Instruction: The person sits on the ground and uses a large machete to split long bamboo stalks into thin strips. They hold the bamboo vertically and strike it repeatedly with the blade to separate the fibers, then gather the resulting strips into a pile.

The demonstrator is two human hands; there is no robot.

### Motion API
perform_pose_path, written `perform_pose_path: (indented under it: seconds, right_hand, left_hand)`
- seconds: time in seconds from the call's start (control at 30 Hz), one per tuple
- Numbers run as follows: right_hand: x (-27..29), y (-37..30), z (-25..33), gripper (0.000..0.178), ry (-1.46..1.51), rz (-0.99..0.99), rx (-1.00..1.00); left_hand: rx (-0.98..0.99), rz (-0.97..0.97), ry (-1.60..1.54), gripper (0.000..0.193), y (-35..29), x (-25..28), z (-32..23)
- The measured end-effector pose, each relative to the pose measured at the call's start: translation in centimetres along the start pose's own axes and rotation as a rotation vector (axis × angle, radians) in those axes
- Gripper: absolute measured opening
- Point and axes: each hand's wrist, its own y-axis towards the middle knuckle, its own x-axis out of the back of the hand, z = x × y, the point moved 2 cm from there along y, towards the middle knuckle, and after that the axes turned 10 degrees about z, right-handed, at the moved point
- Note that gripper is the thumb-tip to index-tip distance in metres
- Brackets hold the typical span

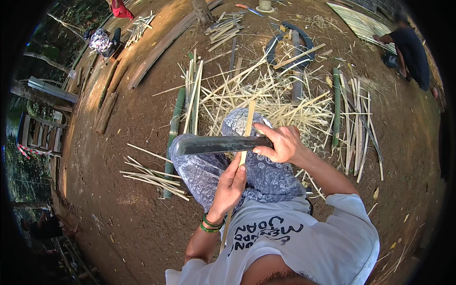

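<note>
My right hand (pixel 285 145) is closed round the handle end of a machete, its index finger stretched toward the strip. The broad dark machete blade (pixel 209 145) points left above my knees and crosses a pale bamboo strip (pixel 249 121). Just below the blade, my left hand (pixel 230 186) grips this strip, which runs on down past my wrist and along my shirt. The machete's handle is mostly hidden in my right hand. Beyond my knees lies a tangled heap of thin bamboo strips and shavings (pixel 280 102).
Green bamboo poles (pixel 175 128) (pixel 336 107) lie at both sides of the heap. More strips (pixel 154 173) are at the left, with another bundle (pixel 358 126) at the right. A dark ring-shaped object (pixel 308 53) lies beyond. At the far right a person (pixel 411 52) bends near a slatted panel (pixel 358 23).
</note>
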Motion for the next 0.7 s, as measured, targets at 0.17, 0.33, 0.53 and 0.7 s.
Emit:
perform_pose_path:
  seconds: [0.17,0.33,0.53,0.7]
  right_hand:
    - [0.0,-0.4,0.0,0.070,-0.094,-0.038,0.009]
    - [2.7,0.6,-5.5,0.067,0.009,-0.032,-0.391]
    - [8.8,-0.8,-10.6,0.064,0.573,-0.298,-0.617]
    - [5.0,1.0,-1.4,0.043,0.970,-0.078,-0.386]
  left_hand:
    - [0.037,-0.015,0.013,0.049,-1.2,-0.5,-1.0]
    - [0.053,0.070,0.079,0.048,-4.7,-0.6,-0.3]
    - [0.116,-0.117,-0.037,0.045,-6.3,1.0,2.1]
    - [-0.030,-0.146,0.569,0.045,-2.8,0.6,-1.0]
